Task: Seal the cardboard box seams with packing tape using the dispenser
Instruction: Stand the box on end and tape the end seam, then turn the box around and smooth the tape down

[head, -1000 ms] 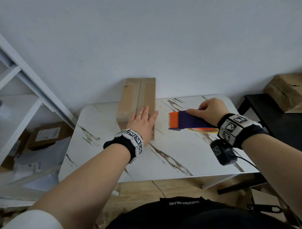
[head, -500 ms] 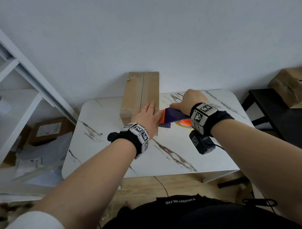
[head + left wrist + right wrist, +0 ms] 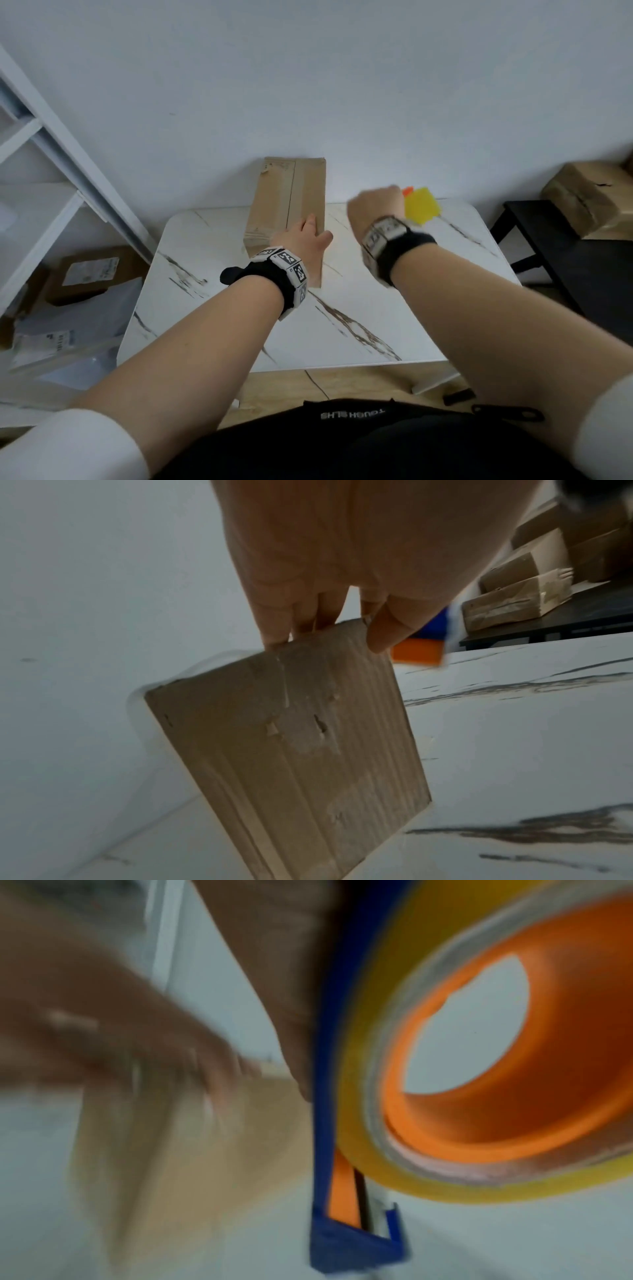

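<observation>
A long brown cardboard box (image 3: 289, 202) lies on the white marble table (image 3: 376, 308), its far end against the wall, a seam running down its top. My left hand (image 3: 305, 236) lies flat on the box's near end, fingers straight; the left wrist view shows the fingertips (image 3: 274, 631) over the box's top edge (image 3: 291, 737). My right hand (image 3: 375, 209) is raised to the right of the box and grips the tape dispenser (image 3: 419, 204), whose yellow roll and orange tip stick out behind it. The right wrist view, blurred, shows the dispenser's blue frame (image 3: 325, 1123) and yellow roll with orange core (image 3: 479, 1069).
A white shelf frame (image 3: 51, 144) stands at the left, with parcels (image 3: 85, 274) and plastic bags on the floor below. A black side table (image 3: 582, 257) at the right carries more cardboard boxes (image 3: 589, 198). The wall is close behind the table.
My right hand has lifted the dispenser from beside the box's near end up and to the right, turning it so the yellow roll shows. My left hand stays flat on the box.
</observation>
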The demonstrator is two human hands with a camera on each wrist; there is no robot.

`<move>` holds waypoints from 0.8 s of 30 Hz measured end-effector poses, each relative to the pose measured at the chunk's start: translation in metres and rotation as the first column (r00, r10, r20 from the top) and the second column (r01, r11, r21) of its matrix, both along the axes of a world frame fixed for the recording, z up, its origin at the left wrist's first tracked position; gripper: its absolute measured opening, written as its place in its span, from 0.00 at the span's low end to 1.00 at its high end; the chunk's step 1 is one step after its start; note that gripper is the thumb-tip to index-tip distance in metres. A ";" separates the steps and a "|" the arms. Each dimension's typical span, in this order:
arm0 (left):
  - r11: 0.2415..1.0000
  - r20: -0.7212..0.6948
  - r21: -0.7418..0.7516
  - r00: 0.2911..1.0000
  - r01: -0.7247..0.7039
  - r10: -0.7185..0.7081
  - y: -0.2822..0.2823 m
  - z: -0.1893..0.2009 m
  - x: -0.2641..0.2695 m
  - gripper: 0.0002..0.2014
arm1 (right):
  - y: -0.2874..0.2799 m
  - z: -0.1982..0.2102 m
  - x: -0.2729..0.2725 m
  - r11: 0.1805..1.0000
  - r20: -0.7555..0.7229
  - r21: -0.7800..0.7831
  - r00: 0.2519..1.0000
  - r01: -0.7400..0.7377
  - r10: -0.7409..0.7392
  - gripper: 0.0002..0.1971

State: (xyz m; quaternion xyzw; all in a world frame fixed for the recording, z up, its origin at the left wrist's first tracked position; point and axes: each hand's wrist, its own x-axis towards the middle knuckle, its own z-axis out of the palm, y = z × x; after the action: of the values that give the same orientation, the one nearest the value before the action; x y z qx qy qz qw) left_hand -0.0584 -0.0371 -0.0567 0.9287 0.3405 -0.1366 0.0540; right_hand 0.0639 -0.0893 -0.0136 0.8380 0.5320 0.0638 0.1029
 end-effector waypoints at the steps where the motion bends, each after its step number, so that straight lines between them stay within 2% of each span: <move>1: 0.999 -0.012 0.021 1.000 0.028 -0.028 0.000 0.001 -0.002 0.30 | -0.007 -0.009 0.006 1.000 0.007 -0.020 1.000 0.023 -0.023 0.12; 4: 0.997 -0.008 0.032 0.997 0.076 -0.076 0.000 0.003 -0.006 0.31 | -0.016 -0.027 0.019 0.985 -0.097 -0.061 0.981 0.163 -0.168 0.14; 10: 0.995 0.082 0.030 0.991 0.100 -0.102 0.012 0.006 -0.010 0.36 | -0.011 -0.044 0.021 0.943 -0.241 -0.112 0.912 0.313 -0.331 0.17; 15: 0.998 0.157 0.033 0.986 0.055 -0.060 0.017 0.004 -0.013 0.27 | -0.021 -0.067 0.019 0.944 -0.262 -0.132 0.907 0.304 -0.329 0.17; 21: 0.997 0.168 0.047 0.984 0.053 -0.060 0.016 -0.001 -0.013 0.26 | -0.032 -0.090 0.008 0.926 -0.342 -0.115 0.860 0.361 -0.378 0.20; 24: 0.998 0.172 0.049 0.984 0.037 -0.045 0.016 -0.006 -0.013 0.26 | -0.035 -0.095 0.004 0.929 -0.376 -0.141 0.850 0.341 -0.369 0.22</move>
State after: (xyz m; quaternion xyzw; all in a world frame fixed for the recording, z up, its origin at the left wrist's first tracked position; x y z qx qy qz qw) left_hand -0.0712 -0.0214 -0.0626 0.9448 0.3186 -0.0485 0.0593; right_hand 0.0683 -0.1246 -0.1084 0.9132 0.3794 -0.1454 0.0323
